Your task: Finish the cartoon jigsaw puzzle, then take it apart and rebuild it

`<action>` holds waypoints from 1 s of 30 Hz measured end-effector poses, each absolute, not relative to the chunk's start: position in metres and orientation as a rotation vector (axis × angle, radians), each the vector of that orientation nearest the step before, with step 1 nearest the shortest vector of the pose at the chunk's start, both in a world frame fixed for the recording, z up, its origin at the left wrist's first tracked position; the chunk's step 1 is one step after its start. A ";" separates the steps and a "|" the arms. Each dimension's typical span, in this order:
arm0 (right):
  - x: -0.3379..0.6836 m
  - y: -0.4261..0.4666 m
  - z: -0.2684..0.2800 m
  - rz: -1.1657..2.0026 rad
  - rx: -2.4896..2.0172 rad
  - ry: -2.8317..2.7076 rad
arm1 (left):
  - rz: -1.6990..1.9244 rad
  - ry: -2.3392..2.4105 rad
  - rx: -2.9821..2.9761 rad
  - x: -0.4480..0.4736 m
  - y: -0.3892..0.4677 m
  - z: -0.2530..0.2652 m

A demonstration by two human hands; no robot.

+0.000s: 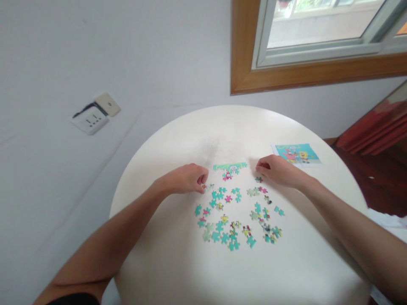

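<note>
My left hand (pixel 190 178) rests on the table with its fingers curled. A small puzzle piece (pixel 204 186) lies right at its thumb tip; whether the fingers grip it I cannot tell. My right hand (pixel 276 168) is also curled, and its fingertips are mostly hidden. Just below them lies a dark and teal puzzle piece (pixel 259 179). Between the hands is a joined strip of puzzle (pixel 230 166), teal with yellow-green marks, with a pale cartoon face on its lower edge. A pink character piece (pixel 227 176) sits under the strip. Many loose teal pieces (pixel 219 226) are scattered nearer me.
The round white table (pixel 178 271) stands by a white wall with a socket (pixel 90 120). A picture card (pixel 297 153) with cartoon characters lies beyond my right hand. Behind are a wood-framed window (pixel 244 78) and, at right, a red curtain (pixel 375 127).
</note>
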State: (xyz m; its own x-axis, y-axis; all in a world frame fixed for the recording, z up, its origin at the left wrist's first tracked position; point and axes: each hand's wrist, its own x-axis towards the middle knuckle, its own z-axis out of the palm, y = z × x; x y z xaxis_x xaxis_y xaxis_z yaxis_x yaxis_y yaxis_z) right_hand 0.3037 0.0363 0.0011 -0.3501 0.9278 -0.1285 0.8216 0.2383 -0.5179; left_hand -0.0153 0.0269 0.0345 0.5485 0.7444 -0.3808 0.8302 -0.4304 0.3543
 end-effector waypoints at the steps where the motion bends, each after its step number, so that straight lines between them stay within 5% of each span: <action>1: 0.304 0.036 0.001 0.763 -1.658 -2.301 | -0.232 1.266 2.281 -0.014 0.027 0.035; 30: 0.304 0.036 0.000 0.746 -1.667 -2.304 | -0.212 0.513 2.388 0.004 0.007 0.048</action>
